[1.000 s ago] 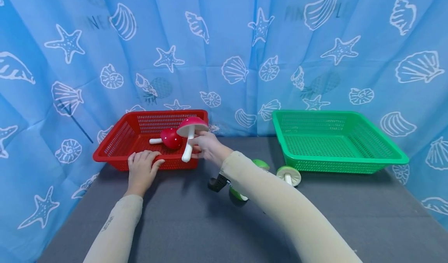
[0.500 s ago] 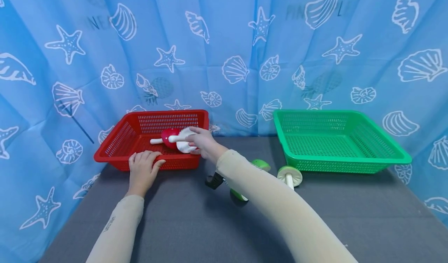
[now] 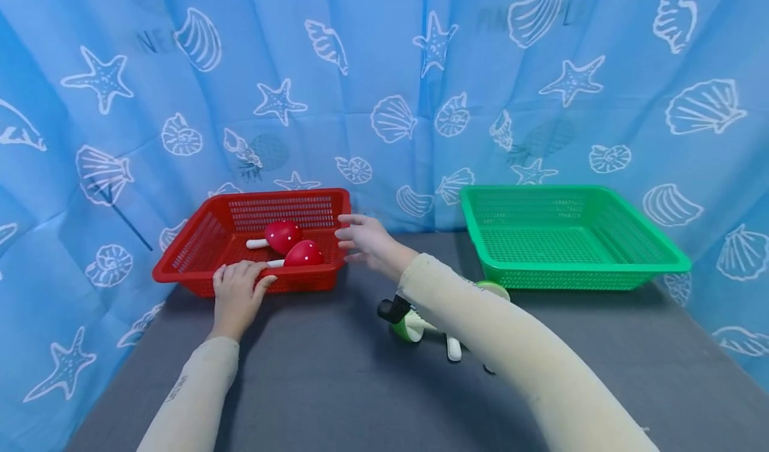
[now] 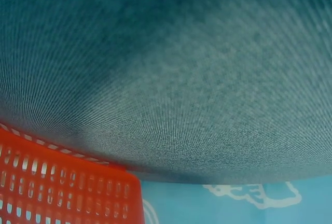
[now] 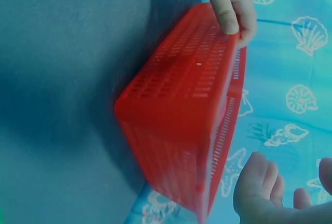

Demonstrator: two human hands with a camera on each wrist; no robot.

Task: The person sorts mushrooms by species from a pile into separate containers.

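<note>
My left hand (image 3: 236, 298) grips the front rim of the red plastic basket (image 3: 204, 285); in the right wrist view its thumb (image 5: 228, 24) lies on the rim with the other fingers over the far side. Two red toy mushrooms with white dots, one farther back (image 3: 284, 236) and one nearer the front (image 3: 304, 254), lie on their sides inside the basket. Just past the basket's right edge, my right hand (image 3: 374, 245) hovers with fingers apart and nothing in them. The left wrist view shows the basket's perforated wall (image 4: 67, 182) but no hand.
A green plastic basket (image 3: 589, 277) stands at the right on the grey tabletop (image 3: 336, 385). Green-capped toy mushrooms (image 3: 408, 328) lie near my right forearm, which partly covers them. A blue curtain (image 3: 384, 71) with shell prints hangs behind.
My right hand has lowered the second red mushroom into the red basket, let go of it and drawn back to the right. My left hand has stayed on the rim.
</note>
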